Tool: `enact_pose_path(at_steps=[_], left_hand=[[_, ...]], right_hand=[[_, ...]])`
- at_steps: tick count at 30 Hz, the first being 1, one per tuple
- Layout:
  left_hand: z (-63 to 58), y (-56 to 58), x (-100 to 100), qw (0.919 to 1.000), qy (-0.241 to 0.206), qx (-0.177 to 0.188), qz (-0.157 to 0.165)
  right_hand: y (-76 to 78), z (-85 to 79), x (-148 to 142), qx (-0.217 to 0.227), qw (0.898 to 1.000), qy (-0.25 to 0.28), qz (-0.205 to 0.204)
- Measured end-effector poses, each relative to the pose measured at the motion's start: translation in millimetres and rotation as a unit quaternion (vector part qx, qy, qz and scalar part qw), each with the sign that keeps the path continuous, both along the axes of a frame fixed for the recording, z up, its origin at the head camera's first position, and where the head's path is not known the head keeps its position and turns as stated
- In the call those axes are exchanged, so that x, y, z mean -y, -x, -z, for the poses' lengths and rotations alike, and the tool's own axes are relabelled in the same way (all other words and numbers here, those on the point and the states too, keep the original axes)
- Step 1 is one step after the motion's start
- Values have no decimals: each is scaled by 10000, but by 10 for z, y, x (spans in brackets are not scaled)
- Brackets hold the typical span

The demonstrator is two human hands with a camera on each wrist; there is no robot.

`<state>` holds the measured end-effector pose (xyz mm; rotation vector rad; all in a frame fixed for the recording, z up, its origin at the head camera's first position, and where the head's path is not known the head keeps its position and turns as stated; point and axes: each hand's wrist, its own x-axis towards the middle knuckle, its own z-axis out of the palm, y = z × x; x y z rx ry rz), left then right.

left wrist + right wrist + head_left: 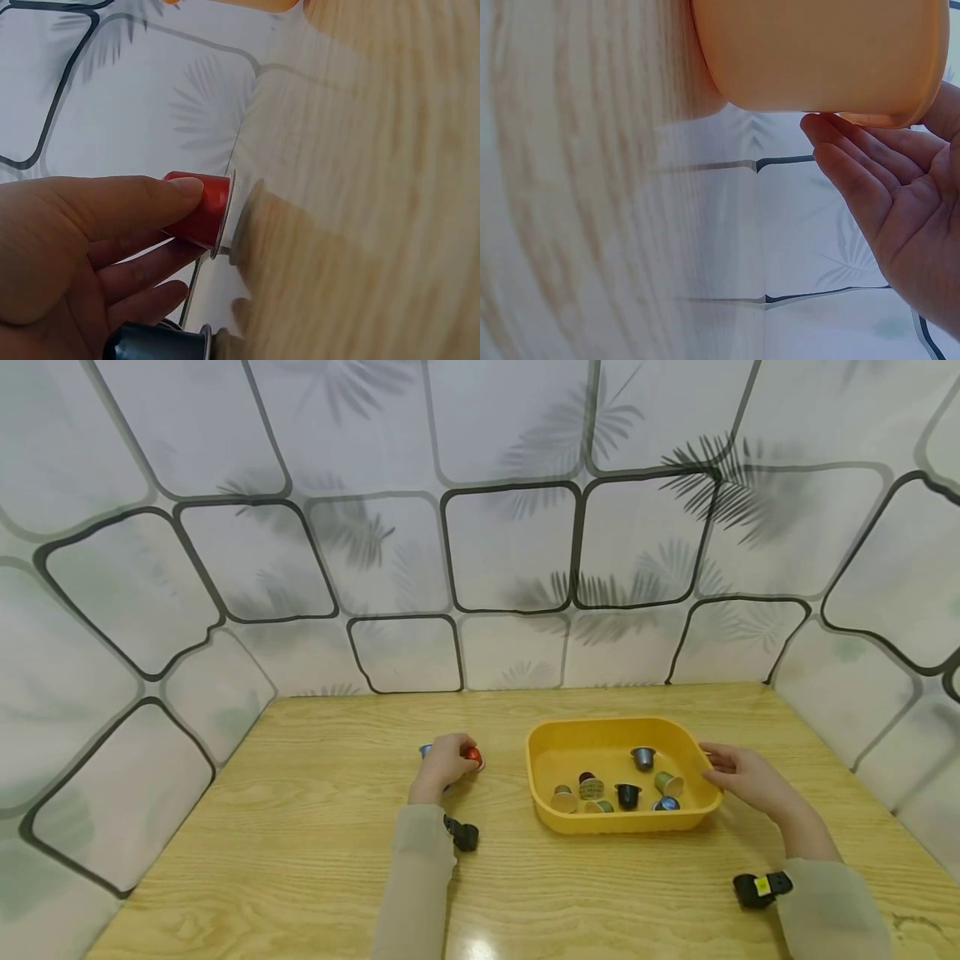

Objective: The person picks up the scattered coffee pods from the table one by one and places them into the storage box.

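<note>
My left hand [444, 766] pinches a red coffee capsule [201, 208] between thumb and fingers, its rimmed end close to the wooden table. Beside that hand lies a dark capsule [154, 341], cut off by the bottom of the left wrist view. A blue capsule [425, 749] peeks out behind the hand in the head view. To the right stands a yellow plastic basket [551, 817] with several capsules in it. My right hand [752, 779] holds the basket's right rim, its thumb over the edge and its fingers against the outer wall.
Inside the basket are a grey-blue capsule [643, 758], a black capsule [627, 796] and a green capsule [668, 783], among others. The wooden table [300, 827] meets a patterned cloth wall [510, 652] at the back and sides.
</note>
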<state>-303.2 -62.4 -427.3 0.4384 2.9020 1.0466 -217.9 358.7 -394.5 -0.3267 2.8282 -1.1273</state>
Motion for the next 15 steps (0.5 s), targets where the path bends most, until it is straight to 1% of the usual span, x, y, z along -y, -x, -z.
enact_pose_path(at_steps=[3, 8, 10, 15], left_hand=[[-26, -12, -4, 10000, -51, -72, 6], [-98, -39, -23, 9997, -232, 12, -103], [-137, -53, -34, 9996, -217, 19, -171], [-220, -77, -52, 9998, -110, -67, -170]], right_hand=[[0, 3, 0, -1, 10000, -12, 1], [3, 6, -2, 15, 10000, -13, 0], [6, 8, -3, 27, 10000, -7, 2], [11, 15, -7, 48, 10000, -3, 12]])
